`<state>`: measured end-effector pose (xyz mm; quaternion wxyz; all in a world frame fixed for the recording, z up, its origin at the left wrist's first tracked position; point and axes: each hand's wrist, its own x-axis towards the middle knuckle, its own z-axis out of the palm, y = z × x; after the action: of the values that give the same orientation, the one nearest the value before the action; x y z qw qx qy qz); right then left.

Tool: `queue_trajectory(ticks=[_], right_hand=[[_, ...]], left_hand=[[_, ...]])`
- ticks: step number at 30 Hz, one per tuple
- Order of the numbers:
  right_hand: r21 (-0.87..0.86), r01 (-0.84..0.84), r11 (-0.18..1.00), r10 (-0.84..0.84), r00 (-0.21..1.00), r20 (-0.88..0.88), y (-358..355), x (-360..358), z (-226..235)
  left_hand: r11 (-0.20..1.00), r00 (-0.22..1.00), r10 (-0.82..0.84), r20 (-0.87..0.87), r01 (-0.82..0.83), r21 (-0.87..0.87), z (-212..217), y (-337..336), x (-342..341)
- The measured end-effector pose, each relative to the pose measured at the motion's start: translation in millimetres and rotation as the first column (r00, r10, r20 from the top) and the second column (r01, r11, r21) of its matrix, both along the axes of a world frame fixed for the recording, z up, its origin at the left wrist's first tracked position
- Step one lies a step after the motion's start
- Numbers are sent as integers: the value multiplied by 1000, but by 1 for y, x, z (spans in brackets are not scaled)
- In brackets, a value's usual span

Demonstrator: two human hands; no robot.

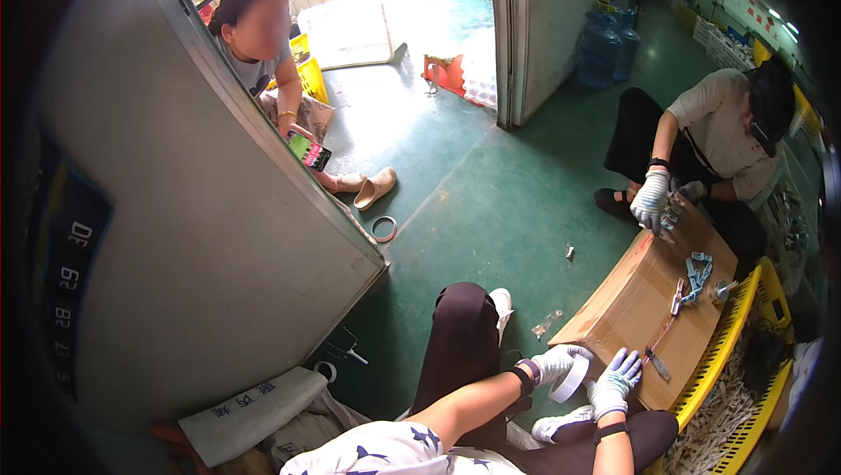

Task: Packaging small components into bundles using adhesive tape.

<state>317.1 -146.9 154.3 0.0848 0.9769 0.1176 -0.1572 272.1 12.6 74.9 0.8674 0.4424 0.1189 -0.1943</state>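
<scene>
My left hand (558, 361), in a pale glove, is closed around a roll of wide whitish tape (571, 379) beside the near end of a cardboard box (604, 307). My right hand (615, 382), also gloved, lies with fingers spread on the box's near part. Just beyond its fingertips is a small dark, flat tool (657, 365), its kind unclear. Farther along the box top lie a chain of light blue clips (697, 277) and a slim reddish and white piece (677, 296). A small shiny object (724, 290) sits near the right edge.
Opposite, a co-worker's gloved hand (651, 201) holds small metallic pieces above the far end. A yellow crate (714, 357) of pale strips stands along the box's right. Another person (263, 46) sits by the doorway with a phone (309, 151). A tape roll (384, 229) lies on the floor.
</scene>
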Motion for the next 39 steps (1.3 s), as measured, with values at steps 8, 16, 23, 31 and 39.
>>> queue_trajectory(ticks=[8, 16, 23, 31, 39], right_hand=[[21, 3, 1000, -3, 1000, 26, -8, 3, -7], [31, 12, 999, -13, 1000, 12, -10, 3, -12], [31, -3, 1000, 2, 1000, 21, -9, 2, -6], [50, 12, 999, -12, 1000, -8, -2, 0, 4], [51, -10, 999, 9, 1000, 23, -6, 1, 0]], left_hand=[[1000, 1000, -6, 3, 6, 4, 9, 0, -1], [994, 999, 42, -34, -38, 99, 23, -4, -3], [995, 997, 25, -75, -18, 93, 35, -2, -5], [998, 999, 10, -42, -7, 60, 15, 0, -3], [991, 1000, 28, -12, -26, 129, 17, -4, -1]])
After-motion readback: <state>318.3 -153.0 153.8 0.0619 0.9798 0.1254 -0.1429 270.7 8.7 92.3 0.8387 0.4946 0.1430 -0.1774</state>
